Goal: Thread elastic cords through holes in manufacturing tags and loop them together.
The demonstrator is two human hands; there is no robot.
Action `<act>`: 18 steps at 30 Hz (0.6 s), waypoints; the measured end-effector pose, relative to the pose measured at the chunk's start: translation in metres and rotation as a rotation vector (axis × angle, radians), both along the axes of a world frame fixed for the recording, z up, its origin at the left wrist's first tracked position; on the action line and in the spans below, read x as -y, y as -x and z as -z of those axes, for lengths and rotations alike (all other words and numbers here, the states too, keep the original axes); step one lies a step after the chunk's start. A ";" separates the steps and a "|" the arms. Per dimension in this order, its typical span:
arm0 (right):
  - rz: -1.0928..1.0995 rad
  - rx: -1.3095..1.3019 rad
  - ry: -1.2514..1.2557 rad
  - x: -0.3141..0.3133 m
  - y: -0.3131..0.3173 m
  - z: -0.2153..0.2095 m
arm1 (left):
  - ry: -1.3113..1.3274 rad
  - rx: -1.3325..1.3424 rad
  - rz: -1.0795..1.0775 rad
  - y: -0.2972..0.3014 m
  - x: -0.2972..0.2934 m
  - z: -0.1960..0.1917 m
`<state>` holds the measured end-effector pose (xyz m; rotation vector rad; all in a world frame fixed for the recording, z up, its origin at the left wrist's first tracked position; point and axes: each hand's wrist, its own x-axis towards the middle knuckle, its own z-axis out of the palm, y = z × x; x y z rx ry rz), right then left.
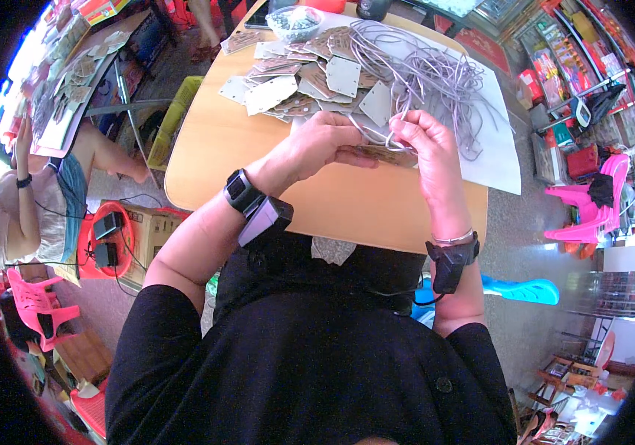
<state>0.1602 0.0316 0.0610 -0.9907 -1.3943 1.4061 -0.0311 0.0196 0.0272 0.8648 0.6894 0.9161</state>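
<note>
Over the near half of a light wooden table (214, 148), my left hand (323, 145) and my right hand (423, 144) meet. Between them lies a flat brownish card tag (384, 155), gripped by my left fingers. My right fingers pinch a pale grey cord loop (394, 127) at the tag's upper edge. Beyond the hands lies a heap of grey and brown card tags (310, 81). A tangle of grey cords (436, 74) rests on a white sheet (499, 159) to the right.
A clear bowl (294, 21) of small parts stands at the table's far edge. A person sits at the left by a pink chair (32, 300). A cardboard box with a red ring-shaped device (104, 239) stands below the table's left. Pink stools (592, 200) and shelves fill the right.
</note>
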 end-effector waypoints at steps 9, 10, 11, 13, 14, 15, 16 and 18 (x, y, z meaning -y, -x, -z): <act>-0.021 0.016 -0.021 -0.031 -0.011 0.030 | 0.066 -0.020 -0.096 -0.013 -0.010 0.012; -0.020 0.023 -0.057 -0.032 -0.009 0.032 | 0.063 -0.024 -0.110 -0.014 -0.011 0.013; -0.020 0.022 -0.045 -0.031 -0.009 0.031 | 0.059 -0.027 -0.123 -0.014 -0.011 0.014; 0.140 0.068 -0.183 -0.028 -0.009 0.024 | 0.047 -0.055 -0.126 -0.013 -0.010 0.016; 0.205 0.112 -0.296 -0.029 -0.009 0.028 | 0.022 -0.082 -0.130 -0.013 -0.010 0.017; 0.206 0.113 -0.290 -0.028 -0.009 0.025 | 0.028 -0.082 -0.128 -0.014 -0.011 0.017; 0.191 0.214 -0.478 -0.026 -0.008 0.018 | -0.003 -0.115 -0.128 -0.015 -0.010 0.018; 0.136 0.407 -0.747 -0.026 -0.009 0.018 | -0.030 -0.147 -0.127 -0.016 -0.010 0.016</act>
